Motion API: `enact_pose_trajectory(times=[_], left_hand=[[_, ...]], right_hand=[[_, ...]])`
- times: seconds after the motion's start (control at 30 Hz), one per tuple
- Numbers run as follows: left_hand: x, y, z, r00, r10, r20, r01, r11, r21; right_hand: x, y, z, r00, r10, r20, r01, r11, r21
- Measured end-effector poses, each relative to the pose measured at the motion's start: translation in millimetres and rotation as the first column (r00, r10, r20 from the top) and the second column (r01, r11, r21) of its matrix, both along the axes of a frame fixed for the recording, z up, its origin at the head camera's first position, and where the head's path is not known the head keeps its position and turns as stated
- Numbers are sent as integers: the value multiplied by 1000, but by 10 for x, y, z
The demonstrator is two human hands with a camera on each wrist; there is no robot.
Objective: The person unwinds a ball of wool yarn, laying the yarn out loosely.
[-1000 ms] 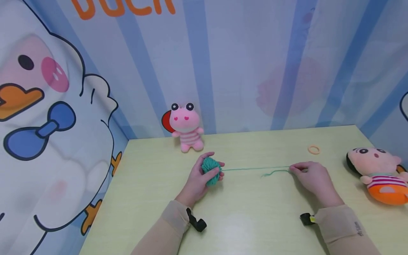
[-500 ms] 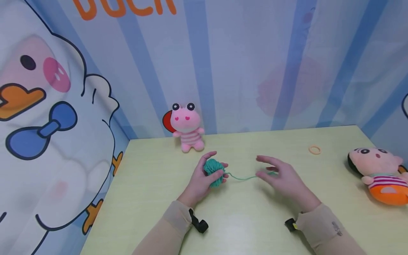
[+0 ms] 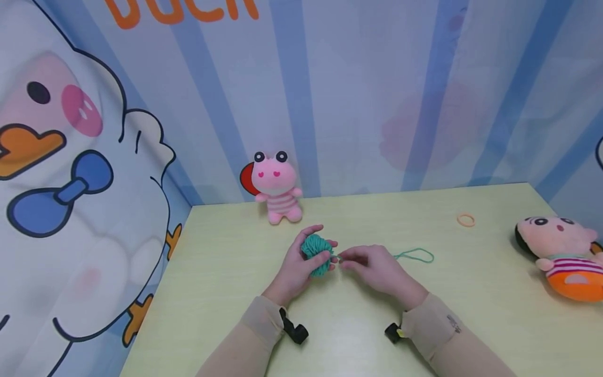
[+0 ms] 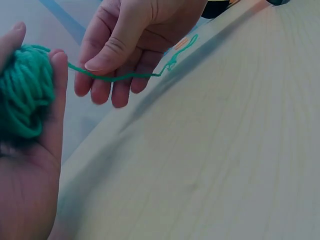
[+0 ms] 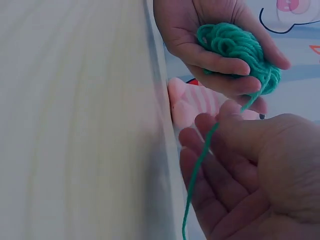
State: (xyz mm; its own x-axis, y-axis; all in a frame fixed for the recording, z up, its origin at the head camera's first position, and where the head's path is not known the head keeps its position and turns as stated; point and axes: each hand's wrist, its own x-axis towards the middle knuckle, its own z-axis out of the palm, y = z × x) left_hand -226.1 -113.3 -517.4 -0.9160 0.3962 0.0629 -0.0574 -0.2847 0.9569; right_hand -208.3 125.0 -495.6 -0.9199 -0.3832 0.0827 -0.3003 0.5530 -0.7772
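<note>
Blue-striped backdrop (image 3: 358, 94) behind, with a large white cartoon duck (image 3: 113, 272) at its left and orange lettering (image 3: 209, 17) along the top of the head view. Pale wood-grained table (image 3: 221, 246) below. Green yarn ball (image 3: 316, 254) held over the table, left of its middle and well forward of the back edge. Left hand (image 3: 298, 267) grasps it: thumb across the near face, fingers wrapped round the far side, as seen from the right wrist. Right hand (image 3: 377, 267) just beside, toward the right edge; thumb and forefinger pinch the yarn strand (image 5: 201, 155) close to the ball, other fingers loosely bent. From ball to pinch the strand is short; past the right hand it runs on into a narrow loop toward the right edge. Cannot tell whether that loop touches the table. Both forearms enter from the front edge in beige sleeves (image 3: 438, 324), each wrist bearing a small black device (image 3: 297, 333). Pink plush toy (image 3: 278, 183) upright at the back edge, toward the back left corner. Orange ring (image 3: 466, 225) flat near the back right corner. Plush doll (image 3: 572, 262) lying face up by the right edge, in striped top and orange bottoms.
</note>
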Motion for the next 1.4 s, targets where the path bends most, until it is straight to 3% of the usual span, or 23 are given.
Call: enact_pose_trajectory(times=[0.27, 0.57, 0.97, 1.17, 1.4], left_hand=[[12, 0, 10, 999, 44, 16, -44, 999, -19], [58, -16, 53, 998, -54, 36, 49, 991, 126], [49, -32, 53, 996, -68, 50, 62, 991, 118], [45, -42, 51, 997, -59, 49, 52, 992, 118], [48, -52, 87, 988, -101, 117, 80, 982, 170]], right_hand=[[49, 127, 97, 998, -63, 31, 64, 997, -40], [139, 482, 188, 988, -151, -28, 149, 987, -57], [174, 1052, 191, 953, -287, -101, 289, 957, 2], [142, 1290, 148, 931, -345, -117, 354, 932, 72], [102, 1498, 48, 888, -444, -117, 458, 871, 175]])
